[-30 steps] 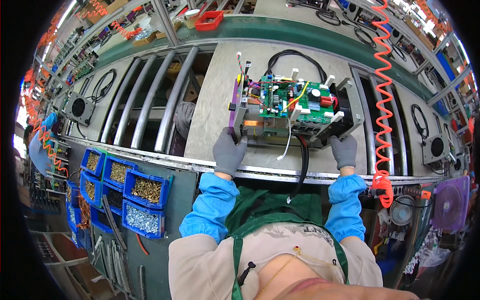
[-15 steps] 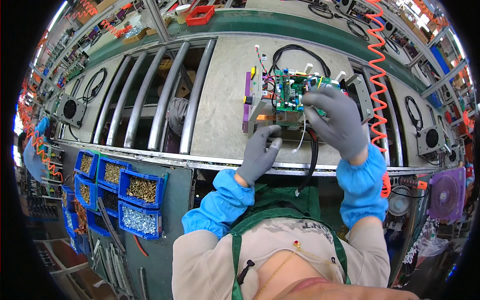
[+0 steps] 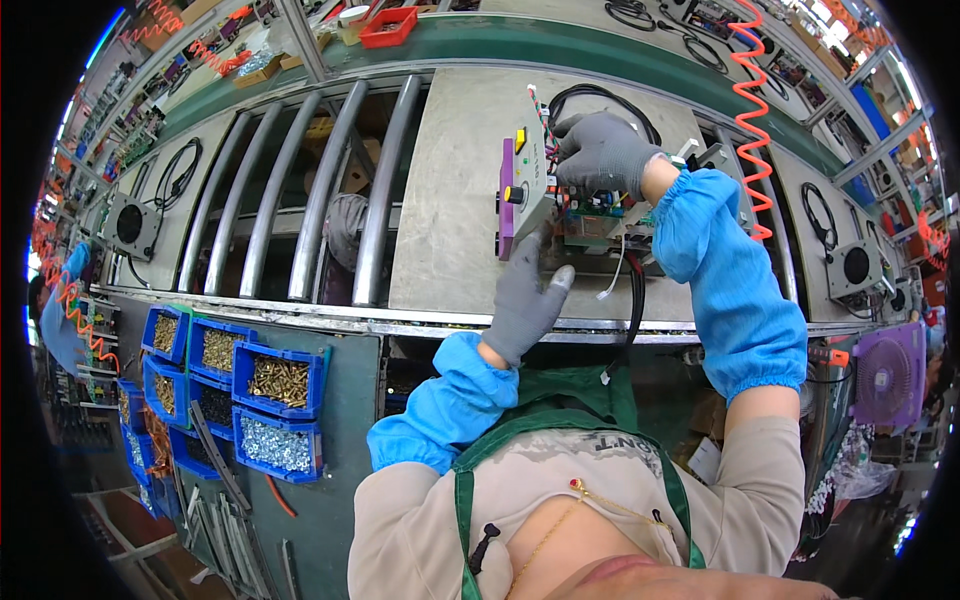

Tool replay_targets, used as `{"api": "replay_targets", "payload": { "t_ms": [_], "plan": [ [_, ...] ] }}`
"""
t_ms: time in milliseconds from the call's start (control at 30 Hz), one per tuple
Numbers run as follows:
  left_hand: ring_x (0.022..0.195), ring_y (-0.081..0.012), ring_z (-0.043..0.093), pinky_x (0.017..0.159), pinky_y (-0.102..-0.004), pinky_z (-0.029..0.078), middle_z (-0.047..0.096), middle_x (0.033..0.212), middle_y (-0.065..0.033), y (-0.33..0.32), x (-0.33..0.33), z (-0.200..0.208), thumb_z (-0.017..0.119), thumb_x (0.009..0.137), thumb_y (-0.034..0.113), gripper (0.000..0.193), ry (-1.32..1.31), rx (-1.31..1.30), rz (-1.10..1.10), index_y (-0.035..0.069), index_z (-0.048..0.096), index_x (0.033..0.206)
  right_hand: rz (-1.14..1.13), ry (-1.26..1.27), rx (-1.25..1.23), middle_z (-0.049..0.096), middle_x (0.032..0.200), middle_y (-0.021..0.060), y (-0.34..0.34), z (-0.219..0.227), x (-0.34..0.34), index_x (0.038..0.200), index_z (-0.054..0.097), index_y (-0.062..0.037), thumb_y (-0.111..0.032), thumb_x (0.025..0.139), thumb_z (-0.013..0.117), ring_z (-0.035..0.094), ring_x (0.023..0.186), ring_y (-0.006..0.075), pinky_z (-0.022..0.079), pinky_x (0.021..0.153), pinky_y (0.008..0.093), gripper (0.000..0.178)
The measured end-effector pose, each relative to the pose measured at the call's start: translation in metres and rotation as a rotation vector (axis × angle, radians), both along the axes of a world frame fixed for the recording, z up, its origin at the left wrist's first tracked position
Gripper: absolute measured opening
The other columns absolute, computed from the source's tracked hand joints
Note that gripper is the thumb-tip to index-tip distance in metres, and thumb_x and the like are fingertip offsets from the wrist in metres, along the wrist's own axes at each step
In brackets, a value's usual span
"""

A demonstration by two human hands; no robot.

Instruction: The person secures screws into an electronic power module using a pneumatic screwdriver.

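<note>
The person's green apron (image 3: 590, 385) comes nearest, against the near side of the line. To its left, metal strips (image 3: 215, 530) lie on the dark bench (image 3: 345, 430); past them, blue bins (image 3: 316, 400) of brass, black and silver parts sit toward the bench's far edge.

The left hand (image 3: 523, 305), gloved in grey, reaches over the near edge of the plate (image 3: 450, 240). Its fingers meet the near lower corner of the panel (image 3: 537, 180), thumb spread away to the right; whether they grip cannot be told. A black cable (image 3: 637, 290) drops over the plate's near edge, right of this hand.

The unit (image 3: 600, 230) stands on the plate's right half, well away from its left edge, with the panel upright at its left end and a purple piece (image 3: 506, 195) outermost. The right hand (image 3: 608, 155) is above the unit, just right of the panel, fingers bent; their tips are partly hidden, so their hold cannot be told.

Bare rollers (image 3: 378, 210) run beyond the plate's left edge; an orange hose (image 3: 750, 130) hangs by its right edge. Farther off, a red tray (image 3: 388, 30) sits past a green strip (image 3: 460, 45).
</note>
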State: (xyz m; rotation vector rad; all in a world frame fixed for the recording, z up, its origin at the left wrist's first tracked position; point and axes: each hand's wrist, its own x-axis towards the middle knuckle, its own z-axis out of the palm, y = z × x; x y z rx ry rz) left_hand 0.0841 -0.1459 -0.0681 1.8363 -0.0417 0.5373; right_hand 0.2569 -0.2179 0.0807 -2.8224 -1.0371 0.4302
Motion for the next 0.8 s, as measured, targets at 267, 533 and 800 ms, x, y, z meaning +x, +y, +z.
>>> {"api": "replay_targets", "payload": {
  "t_ms": [267, 533, 800],
  "plan": [
    [0.117, -0.0294, 0.053, 0.099, -0.0374, 0.041, 0.050, 0.128, -0.0231, 0.000, -0.001, -0.001, 0.060, 0.084, 0.015, 0.066, 0.042, -0.041, -0.035, -0.004, 0.029, 0.139, 0.192, -0.025, -0.078, 0.058, 0.120, 0.0167, -0.007, 0.016, -0.020, 0.082, 0.072, -0.0067, -0.025, 0.065, 0.064, 0.045, 0.120, 0.0346, 0.043, 0.095, 0.0387, 0.027],
    [0.109, -0.0282, 0.056, 0.090, -0.0367, 0.048, 0.041, 0.134, -0.0228, -0.015, 0.013, 0.010, 0.056, 0.085, 0.008, 0.079, 0.029, -0.025, -0.115, 0.000, 0.007, 0.146, 0.228, -0.539, 0.254, 0.057, 0.122, 0.0119, -0.030, -0.022, -0.042, 0.082, 0.073, -0.0086, -0.027, 0.066, 0.065, 0.042, 0.122, 0.0339, 0.041, 0.098, 0.0411, 0.026],
    [0.112, -0.0279, 0.055, 0.090, -0.0349, 0.048, 0.038, 0.136, -0.0243, -0.017, 0.022, 0.016, 0.057, 0.085, 0.011, 0.078, -0.029, 0.203, 0.043, -0.002, 0.009, 0.146, 0.028, -0.298, 0.294, 0.060, 0.121, 0.0092, -0.020, -0.016, -0.016, 0.079, 0.073, -0.0085, -0.026, 0.066, 0.063, 0.053, 0.108, 0.0319, 0.043, 0.093, 0.0373, 0.025]
  ]
}}
